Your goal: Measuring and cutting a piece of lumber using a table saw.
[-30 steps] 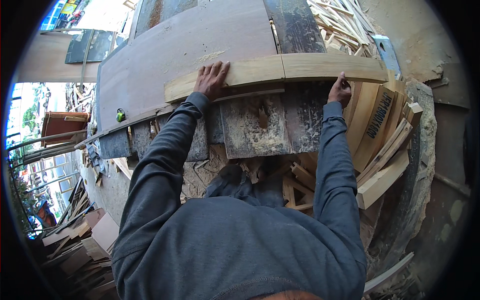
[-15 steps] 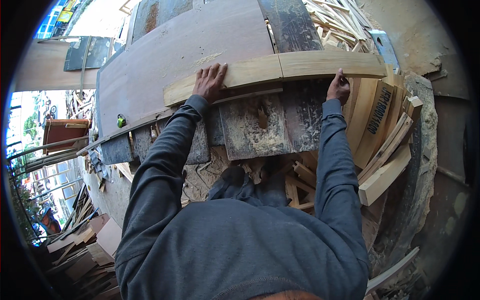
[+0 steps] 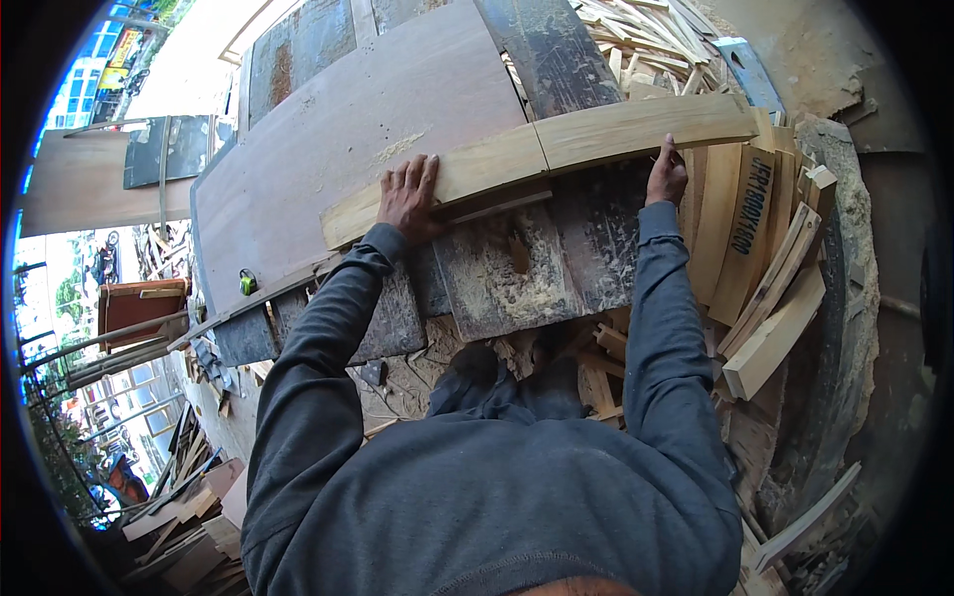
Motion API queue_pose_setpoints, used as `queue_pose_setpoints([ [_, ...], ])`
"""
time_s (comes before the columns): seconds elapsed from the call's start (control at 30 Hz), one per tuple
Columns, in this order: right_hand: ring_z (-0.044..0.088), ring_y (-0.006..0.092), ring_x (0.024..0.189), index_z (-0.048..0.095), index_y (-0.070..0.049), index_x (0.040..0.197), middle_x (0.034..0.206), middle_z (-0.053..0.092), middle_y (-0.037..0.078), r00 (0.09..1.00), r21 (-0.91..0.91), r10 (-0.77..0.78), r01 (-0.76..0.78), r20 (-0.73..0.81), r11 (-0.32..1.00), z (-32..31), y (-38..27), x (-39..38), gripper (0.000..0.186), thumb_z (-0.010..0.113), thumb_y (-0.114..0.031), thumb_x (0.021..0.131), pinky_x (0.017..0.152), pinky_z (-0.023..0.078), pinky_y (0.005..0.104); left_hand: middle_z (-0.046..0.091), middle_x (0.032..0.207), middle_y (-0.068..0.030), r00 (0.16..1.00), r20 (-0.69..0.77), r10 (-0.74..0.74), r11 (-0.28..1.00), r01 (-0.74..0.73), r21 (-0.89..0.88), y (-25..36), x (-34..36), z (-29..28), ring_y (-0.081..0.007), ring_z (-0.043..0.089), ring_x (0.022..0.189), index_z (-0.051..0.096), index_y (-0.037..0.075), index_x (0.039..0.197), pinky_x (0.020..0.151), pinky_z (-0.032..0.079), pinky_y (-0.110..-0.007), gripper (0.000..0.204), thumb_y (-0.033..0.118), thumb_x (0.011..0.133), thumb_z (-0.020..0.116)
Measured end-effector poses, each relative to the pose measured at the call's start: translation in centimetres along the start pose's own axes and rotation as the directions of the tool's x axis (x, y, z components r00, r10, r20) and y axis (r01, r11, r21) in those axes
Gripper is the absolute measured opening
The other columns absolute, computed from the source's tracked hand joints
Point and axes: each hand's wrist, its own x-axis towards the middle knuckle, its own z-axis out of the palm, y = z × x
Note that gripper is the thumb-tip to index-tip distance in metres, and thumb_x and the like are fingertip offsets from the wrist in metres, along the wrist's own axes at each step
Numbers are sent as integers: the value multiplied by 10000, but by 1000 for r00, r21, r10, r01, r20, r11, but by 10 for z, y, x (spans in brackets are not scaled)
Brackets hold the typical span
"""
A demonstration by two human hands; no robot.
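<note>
A long pale wooden board [image 3: 636,131] lies across the work table, its right part reaching past the table's edge. One thin dark line crosses it near the middle; I cannot tell whether it is a mark or a joint. My left hand [image 3: 407,202] lies over the left part, fingers across the width to the far edge, thumb hidden. Farther right, my right hand [image 3: 668,177] is closed at the near edge, thumb up against the board and the other fingers curled below. Under the left part is a large brownish plywood sheet [image 3: 328,129] with some sawdust on it.
A small green-and-black tape measure [image 3: 247,282] sits at the sheet's near left edge. Stacked wooden planks [image 3: 730,233] stand close by on the right. Offcuts [image 3: 651,40] are heaped beyond the table, and more scrap wood [image 3: 194,541] lies at lower left.
The whole view has shifted and turned slightly. Both hands keep about the same places on the board, and no clear movement of the board shows.
</note>
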Motion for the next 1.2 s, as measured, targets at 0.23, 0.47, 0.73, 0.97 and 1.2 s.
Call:
queue_pose_setpoints([
  [0.23, 476, 179, 1332, 551, -47, 1439, 1448, 551, 58, 914, 559, 86, -316, 397, 767, -3, 19, 45, 755, 739, -526, 887, 1142, 359, 342, 399, 1496, -210, 999, -13, 33, 999, -33, 14, -4, 8, 0, -409, 385, 1371, 313, 43, 1560, 1101, 271, -604, 1261, 504, 549, 910],
  [0.47, 480, 180, 1314, 548, -53, 1442, 1437, 549, 51, 933, 584, 95, -294, 347, 756, 25, 1, 64, 762, 790, -473, 854, 1148, 353, 354, 415, 1478, -215, 998, -33, 51, 999, -51, -4, -27, 38, 0, -410, 398, 1360, 336, 37, 1547, 1092, 280, -600, 1244, 485, 541, 916],
  [0.73, 480, 190, 1308, 529, -61, 1449, 1427, 546, 45, 905, 625, 98, -360, 413, 692, 44, 8, 80, 808, 828, -461, 813, 1126, 388, 359, 417, 1492, -225, 998, -24, 56, 998, -55, 11, -41, 50, 3, -419, 395, 1376, 326, 35, 1556, 1112, 270, -592, 1272, 501, 528, 913],
  [0.97, 501, 194, 1282, 520, -98, 1463, 1414, 557, 40, 895, 599, 127, -385, 427, 702, 57, 1, 86, 814, 837, -452, 802, 1133, 383, 370, 416, 1493, -236, 999, -15, 47, 996, -46, 73, -52, 58, 5, -426, 390, 1380, 326, 32, 1558, 1122, 264, -595, 1259, 573, 570, 887],
  [1.2, 539, 194, 1254, 553, -65, 1418, 1369, 588, 60, 816, 650, 114, -527, 566, 547, 57, -29, 77, 763, 834, -419, 803, 1097, 431, 356, 411, 1504, -238, 999, -8, 31, 995, -30, 98, -59, 64, 3, -422, 396, 1380, 336, 19, 1552, 1134, 264, -582, 1240, 589, 592, 876],
])
